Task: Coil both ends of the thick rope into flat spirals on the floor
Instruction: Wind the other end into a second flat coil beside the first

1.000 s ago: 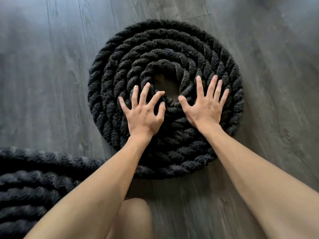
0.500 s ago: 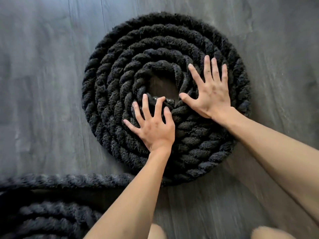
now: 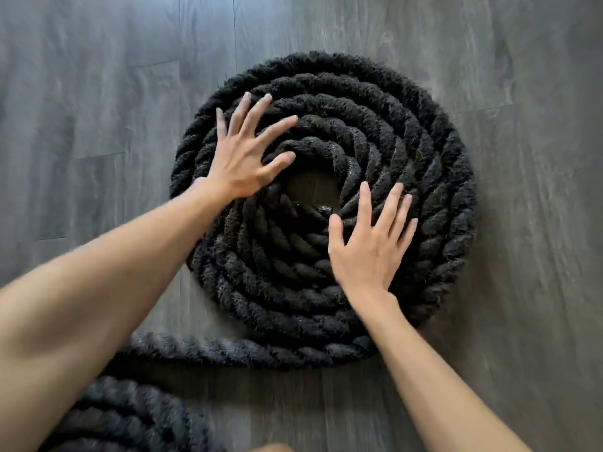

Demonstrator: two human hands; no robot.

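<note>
A thick black twisted rope lies wound in a flat spiral point(image 3: 408, 132) on the grey wood floor, with a small open hole point(image 3: 311, 189) at its centre. My left hand point(image 3: 243, 158) lies flat on the spiral's left side, fingers spread and straight, pointing up and right. My right hand point(image 3: 370, 246) presses flat on the lower right rings, fingers spread. The rope's tail point(image 3: 228, 350) leaves the spiral at the bottom and runs left. Part of a second coil point(image 3: 130, 419) shows at the bottom left corner.
Grey wood-look plank floor point(image 3: 81, 109) surrounds the spiral on all sides. A bit of my knee point(image 3: 270, 447) shows at the bottom edge.
My left hand moved from the spiral's lower centre up to its left side. My right hand moved from the upper right down to the lower right rings. The view shifted so the spiral sits further right.
</note>
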